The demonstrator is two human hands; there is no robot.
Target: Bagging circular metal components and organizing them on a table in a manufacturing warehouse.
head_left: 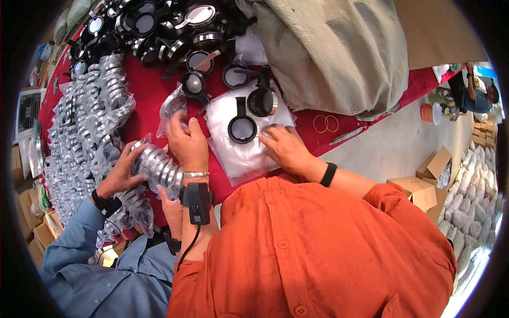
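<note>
orange shirt (323, 238) sits nearest; right hand (288, 149) rests, fingers bent, on bags (233, 161) at the table's (148, 87) near edge, beside a bare piece (243, 129). left hand (188, 143) meets film (170, 107); whether either pinches, i cannot tell. wrapped rows (87, 122) fill the left edge; the far-edge heap (207, 37) seems unwrapped yet.

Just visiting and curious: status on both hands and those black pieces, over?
Left hand at clear plastic wrap, hold unclear. Right hand on plastic bags. Black round handled pieces atop bags. Co-worker's hand nearby, holding wrapped metal rings.
</note>
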